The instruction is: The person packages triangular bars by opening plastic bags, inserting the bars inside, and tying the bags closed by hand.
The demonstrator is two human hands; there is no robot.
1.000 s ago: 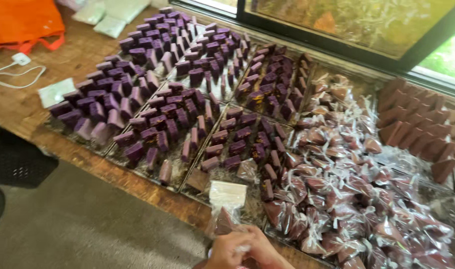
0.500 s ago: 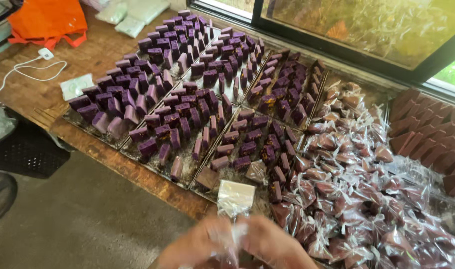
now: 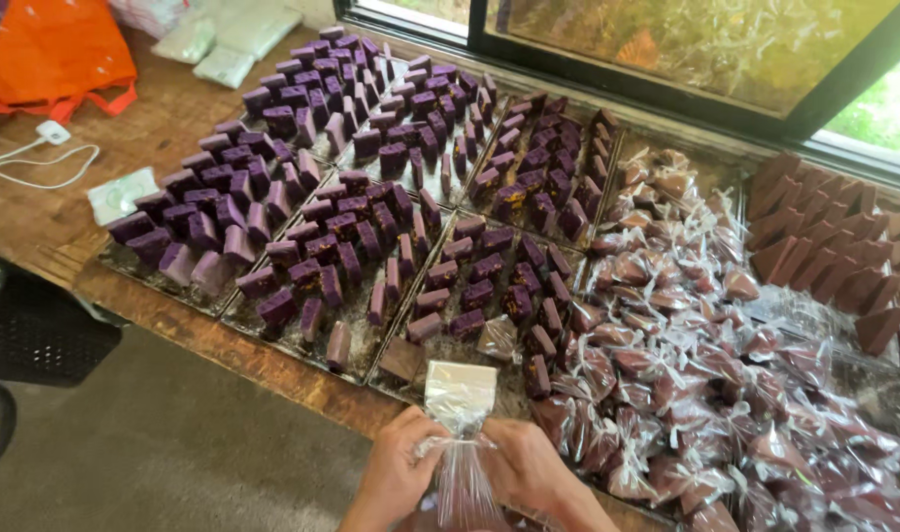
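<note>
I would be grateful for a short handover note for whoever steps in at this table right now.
Left hand and right hand: both pinch the neck of one clear plastic bag at the table's near edge; its open top stands up above the grip. No tie shows on it.

Things: trays of unwrapped purple blocks fill the left and middle of the wooden table.

Done: a heap of bagged, tied pieces lies to the right.

Left: the many purple blocks are unwrapped, as are the brown wedges on the far right.
</note>
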